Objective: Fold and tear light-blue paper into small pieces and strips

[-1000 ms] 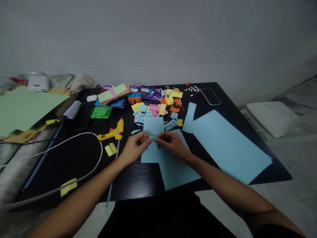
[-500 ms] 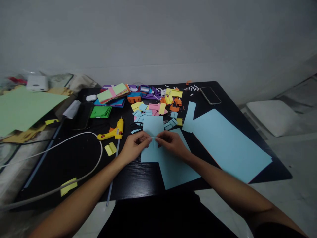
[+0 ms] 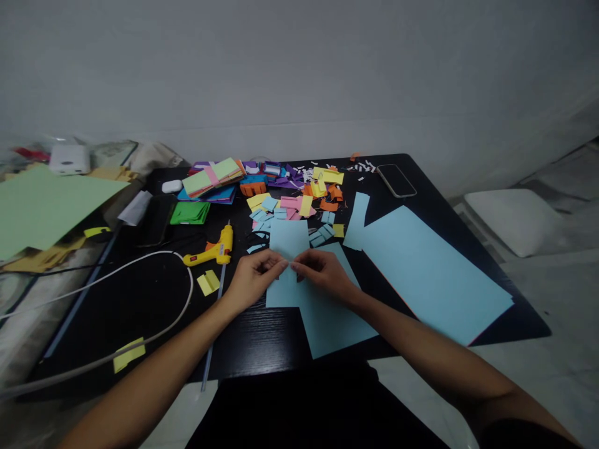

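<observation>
My left hand (image 3: 256, 274) and my right hand (image 3: 325, 272) meet fingertip to fingertip over the table. Pinched between them is a small piece of light blue paper, mostly hidden by the fingers and hard to tell from the sheet below. Under both hands lies a light blue paper strip (image 3: 289, 234). It overlaps a larger light blue sheet (image 3: 334, 321) beneath my right hand. Just beyond the strip are small folded light blue paper pieces (image 3: 322, 236).
A yellow glue gun (image 3: 219, 248) lies left of my hands, near a looping white cable (image 3: 191, 290). Cut paper scraps (image 3: 297, 204) spread along the back. To the right are a stack of light blue sheets (image 3: 430, 268) and a phone (image 3: 397, 181).
My fingertips have come slightly closer together, and the small paper piece between them shows less than before. Everything on the table stays in place.
</observation>
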A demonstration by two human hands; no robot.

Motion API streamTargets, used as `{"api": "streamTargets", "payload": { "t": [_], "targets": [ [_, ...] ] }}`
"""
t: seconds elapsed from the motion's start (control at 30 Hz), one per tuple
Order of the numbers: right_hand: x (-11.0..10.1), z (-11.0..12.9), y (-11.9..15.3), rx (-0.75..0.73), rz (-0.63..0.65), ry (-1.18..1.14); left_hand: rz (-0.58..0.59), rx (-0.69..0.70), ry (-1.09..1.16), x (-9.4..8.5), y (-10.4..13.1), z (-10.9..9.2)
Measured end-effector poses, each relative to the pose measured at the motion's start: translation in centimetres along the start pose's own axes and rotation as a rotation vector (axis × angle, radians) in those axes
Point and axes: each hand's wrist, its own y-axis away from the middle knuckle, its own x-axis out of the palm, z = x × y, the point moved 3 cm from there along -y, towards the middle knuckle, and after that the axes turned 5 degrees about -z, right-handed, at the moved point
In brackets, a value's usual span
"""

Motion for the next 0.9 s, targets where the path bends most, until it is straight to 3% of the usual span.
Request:
{"api": "streamTargets", "payload": {
  "t": [0.2,0.5,0.73,0.9],
  "targets": [
    [-0.20,0.08,-0.10,0.000,-0.040,-0.020,-0.014,-0.033,-0.016,-0.22,-0.10,0.33],
    [0.10,-0.14,0.23,-0.062,0.044,0.016,0.045,-0.018,-0.037,0.08,-0.02,0.06],
    [-0.25,0.25,0.12,-0.025,-0.041,-0.063,0.036,0.016,-0.024,-0.12,0.12,0.23],
    [-0.29,-0.01,0.01,-0.013,-0.061,-0.064,0.091,0.099,-0.033,-0.04,0.33,0.13]
  ]
}}
